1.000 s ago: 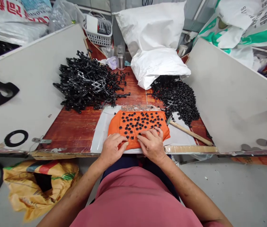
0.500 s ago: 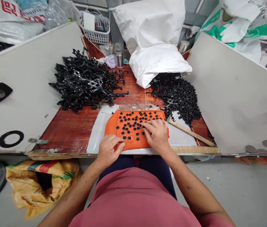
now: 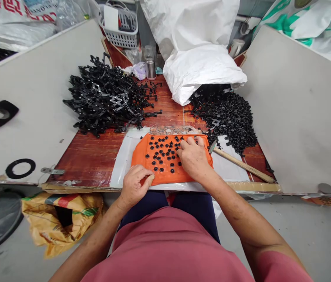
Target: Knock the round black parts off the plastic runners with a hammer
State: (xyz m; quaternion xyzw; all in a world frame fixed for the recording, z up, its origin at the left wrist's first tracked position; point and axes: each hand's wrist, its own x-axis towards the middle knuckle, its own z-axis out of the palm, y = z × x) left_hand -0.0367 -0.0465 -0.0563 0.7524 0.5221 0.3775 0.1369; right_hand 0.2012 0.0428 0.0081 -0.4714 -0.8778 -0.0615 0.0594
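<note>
An orange cloth-like mat [image 3: 142, 150] lies at the table's front, with several small black round pegs [image 3: 161, 169] spread over it. My right hand [image 3: 194, 158] rests over the mat's right half, fingers bent and apart, fingertips down among the pegs; the pegs beneath it are hidden. At the mat's lower left corner is my left hand [image 3: 136, 182], its thumb and index finger pressed together. Whatever lies in that pinch is too small to make out. Right of the mat is a hammer [image 3: 241, 164] with a wooden handle, its head near the mat's edge.
A tangled heap of black linked parts [image 3: 107, 98] is at the back left. Loose small black parts [image 3: 232, 117] spill from a white sack [image 3: 203, 66] at the back right. Grey panels [image 3: 294, 109] wall both sides. A steel bottle [image 3: 150, 66] stands behind.
My right hand's fingers have spread and shifted slightly over the pegs. My left thumb and index finger have come together by the mat's corner. The whole view has shifted a little.
</note>
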